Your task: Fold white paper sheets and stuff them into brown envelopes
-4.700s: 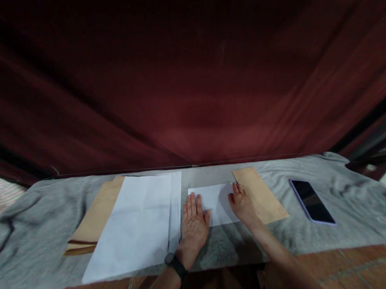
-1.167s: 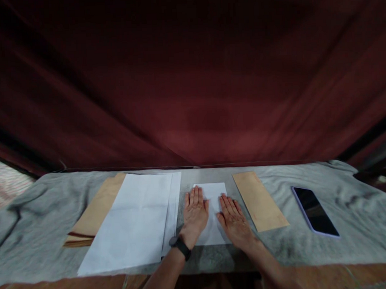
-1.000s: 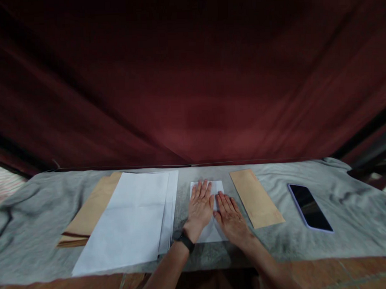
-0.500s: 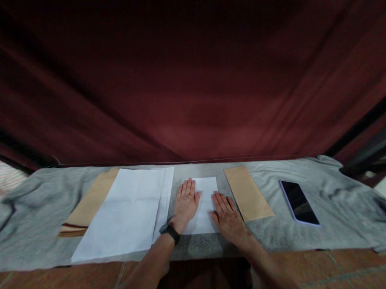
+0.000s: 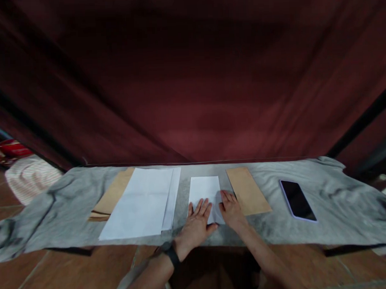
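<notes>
A small white sheet of paper [image 5: 204,187], seemingly folded, lies on the grey cloth in front of me. My left hand [image 5: 198,221] rests with spread fingers on its lower left part; a dark watch is on that wrist. At the sheet's right edge, my right hand [image 5: 231,211] lies flat with its fingers stretched forward. Both palms cover the near edge in part. Just right of that hand is a brown envelope [image 5: 248,191]. To the left lies a stack of larger white sheets [image 5: 141,202], partly over several brown envelopes [image 5: 110,197].
Grey cloth [image 5: 68,209] covers the narrow bench, wrinkled at both ends. A phone [image 5: 298,201] in a lilac case lies at the right. Behind the bench hangs a dark red curtain [image 5: 198,118]. Tiled floor [image 5: 73,273] shows below, and a striped cloth [image 5: 31,177] at far left.
My left hand has slid down from the sheet's upper left to its lower part. The right hand has stayed near the right edge. The view has shifted slightly.
</notes>
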A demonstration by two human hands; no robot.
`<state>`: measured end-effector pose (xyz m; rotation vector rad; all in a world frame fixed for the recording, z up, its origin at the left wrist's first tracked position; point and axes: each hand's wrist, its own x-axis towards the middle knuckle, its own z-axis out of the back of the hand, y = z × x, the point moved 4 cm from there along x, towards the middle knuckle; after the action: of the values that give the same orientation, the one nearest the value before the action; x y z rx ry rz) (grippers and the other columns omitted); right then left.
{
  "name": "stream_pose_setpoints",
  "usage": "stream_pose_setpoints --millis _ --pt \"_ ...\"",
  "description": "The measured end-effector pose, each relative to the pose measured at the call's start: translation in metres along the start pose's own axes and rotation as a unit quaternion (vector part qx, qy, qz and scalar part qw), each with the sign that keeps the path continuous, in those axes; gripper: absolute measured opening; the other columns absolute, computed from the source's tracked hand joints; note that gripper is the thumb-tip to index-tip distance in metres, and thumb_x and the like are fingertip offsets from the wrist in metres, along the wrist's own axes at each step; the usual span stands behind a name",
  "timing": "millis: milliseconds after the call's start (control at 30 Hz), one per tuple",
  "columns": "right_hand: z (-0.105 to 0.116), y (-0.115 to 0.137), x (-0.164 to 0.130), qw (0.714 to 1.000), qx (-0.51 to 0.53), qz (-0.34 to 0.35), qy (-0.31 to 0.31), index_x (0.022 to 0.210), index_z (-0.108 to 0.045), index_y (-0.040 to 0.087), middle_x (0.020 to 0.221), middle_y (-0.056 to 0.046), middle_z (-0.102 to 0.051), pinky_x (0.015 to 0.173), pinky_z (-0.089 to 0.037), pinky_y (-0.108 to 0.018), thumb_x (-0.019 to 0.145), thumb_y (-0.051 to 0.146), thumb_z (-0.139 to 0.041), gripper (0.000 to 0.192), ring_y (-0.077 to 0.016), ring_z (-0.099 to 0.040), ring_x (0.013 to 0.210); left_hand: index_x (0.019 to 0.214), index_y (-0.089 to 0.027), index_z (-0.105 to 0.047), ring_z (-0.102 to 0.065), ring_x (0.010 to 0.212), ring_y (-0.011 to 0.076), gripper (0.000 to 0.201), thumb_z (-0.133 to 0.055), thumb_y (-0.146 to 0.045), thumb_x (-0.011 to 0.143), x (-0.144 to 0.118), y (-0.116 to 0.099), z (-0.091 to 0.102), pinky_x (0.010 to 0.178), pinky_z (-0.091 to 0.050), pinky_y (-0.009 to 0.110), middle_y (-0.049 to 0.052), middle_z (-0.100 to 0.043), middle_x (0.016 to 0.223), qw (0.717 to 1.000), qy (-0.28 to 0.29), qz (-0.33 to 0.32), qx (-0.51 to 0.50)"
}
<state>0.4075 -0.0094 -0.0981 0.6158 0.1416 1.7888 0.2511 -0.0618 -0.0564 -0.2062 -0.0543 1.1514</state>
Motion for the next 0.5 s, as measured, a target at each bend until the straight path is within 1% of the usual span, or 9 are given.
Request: stream_pose_setpoints --millis 67,100,167,233,300,367,433,500 --pt "0.001 -0.003 0.005 0.995 0.083 -0.06 -0.022 0.136 -0.06 0.013 0.13 -0.019 -0.066 0.105 -0.045 -0.048 0.09 0.019 -0.042 0.049 -0.0301 -0.062 0.119 0.155 -0.017 -0.037 -0.025 0.153 0.0301 0.067 -0.04 -0.053 0.099 -0.004 -0.003 -0.001 0.122 -0.022 0.058 0.014 -0.031 0.163 1.0 -0.009 0.017 0.012" --pt "0.0 -0.004 0.008 0.986 0.136 -0.094 -0.016 0.133 -0.062 0.014 0.125 -0.018 -0.068 0.103 -0.047 -0.046 0.089 0.02 -0.044 0.048 -0.0297 -0.064 0.114 0.154 -0.016 -0.038 -0.026 0.152 0.0308 0.067 -0.04 -0.053 0.099 -0.004 -0.004 -0.001 0.121 -0.023 0.058 0.015 -0.032 0.163 0.999 -0.01 0.025 0.019" --pt "-0.003 -0.006 0.013 0.96 0.227 -0.16 0.014 0.127 -0.065 0.016 0.114 -0.016 -0.071 0.097 -0.051 -0.044 0.086 0.022 -0.046 0.045 -0.0285 -0.067 0.105 0.155 -0.016 -0.037 -0.027 0.152 0.0341 0.073 -0.042 -0.059 0.096 -0.002 -0.009 -0.002 0.12 -0.025 0.06 0.017 -0.032 0.162 0.999 -0.011 0.038 0.029" --pt "-0.004 -0.008 0.016 0.938 0.275 -0.207 0.05 0.117 -0.068 0.015 0.103 -0.014 -0.072 0.089 -0.053 -0.041 0.084 0.024 -0.048 0.04 -0.0275 -0.07 0.096 0.157 -0.015 -0.033 -0.026 0.151 0.0386 0.086 -0.046 -0.069 0.091 0.002 -0.016 -0.003 0.118 -0.026 0.064 0.019 -0.032 0.162 0.998 -0.012 0.055 0.033" --pt "-0.003 -0.008 0.019 0.925 0.297 -0.226 0.072 0.108 -0.071 0.014 0.091 -0.012 -0.073 0.079 -0.056 -0.037 0.084 0.026 -0.049 0.034 -0.0257 -0.071 0.086 0.158 -0.016 -0.029 -0.024 0.15 0.0429 0.095 -0.047 -0.075 0.086 0.007 -0.025 -0.004 0.116 -0.025 0.067 0.02 -0.03 0.162 0.996 -0.018 0.079 0.034" --pt "0.0 -0.008 0.02 0.911 0.325 -0.239 0.091 0.101 -0.071 0.015 0.078 -0.007 -0.072 0.067 -0.055 -0.032 0.084 0.028 -0.051 0.03 -0.0226 -0.07 0.075 0.159 -0.016 -0.028 -0.026 0.149 0.0462 0.096 -0.047 -0.075 0.086 0.011 -0.034 -0.005 0.114 -0.026 0.07 0.021 -0.028 0.163 0.993 -0.028 0.107 0.038" --pt "0.005 -0.007 0.02 0.898 0.349 -0.246 0.104 0.092 -0.072 0.017 0.065 -0.003 -0.067 0.059 -0.051 -0.028 0.083 0.029 -0.053 0.025 -0.0196 -0.067 0.065 0.158 -0.013 -0.031 -0.03 0.146 0.0481 0.092 -0.049 -0.07 0.088 0.017 -0.043 -0.005 0.111 -0.031 0.07 0.023 -0.03 0.161 0.989 -0.034 0.135 0.047" --pt "0.01 -0.007 0.021 0.889 0.372 -0.244 0.111 0.081 -0.07 0.019 0.056 0.001 -0.06 0.054 -0.048 -0.026 0.081 0.03 -0.054 0.019 -0.0174 -0.062 0.058 0.154 -0.007 -0.037 -0.037 0.142 0.0491 0.084 -0.052 -0.059 0.09 0.023 -0.051 -0.005 0.107 -0.038 0.067 0.027 -0.036 0.157 0.984 -0.031 0.163 0.066"
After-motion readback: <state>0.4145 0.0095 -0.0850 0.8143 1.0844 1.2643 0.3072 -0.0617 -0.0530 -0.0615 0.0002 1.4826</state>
